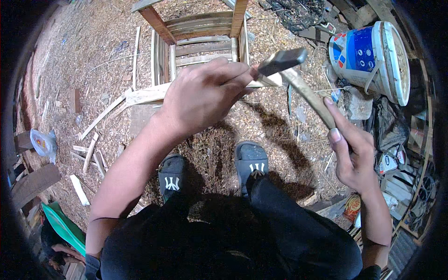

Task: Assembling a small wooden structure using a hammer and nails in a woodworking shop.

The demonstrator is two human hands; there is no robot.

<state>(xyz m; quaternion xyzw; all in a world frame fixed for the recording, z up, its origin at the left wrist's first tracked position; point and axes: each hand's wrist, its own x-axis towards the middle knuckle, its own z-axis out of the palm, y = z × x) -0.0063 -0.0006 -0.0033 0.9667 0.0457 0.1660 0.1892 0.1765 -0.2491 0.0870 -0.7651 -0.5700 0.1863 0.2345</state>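
Wood-littered ground [102, 42] | hands apart: right hand [352, 154] clamped on hammer [305, 95] handle, head beside left fingertips; left hand [200, 95] curled over pale strip [147, 94], can't tell if gripping | strip crosses wooden frame [200, 31] near edge, ground's far side | done: several slats seated | left, judged: strip's fixing unconfirmed; loose strips [103, 116] lie unattached, ground's left side

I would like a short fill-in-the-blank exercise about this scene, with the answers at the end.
1. The right hand grips the handle of a ____.
2. The tool's head is nearer to the ____ hand.
3. The white bucket is on the ____ side of the picture.
4. The curved piece at the lower left is coloured ____.

Answers: hammer; left; right; green.
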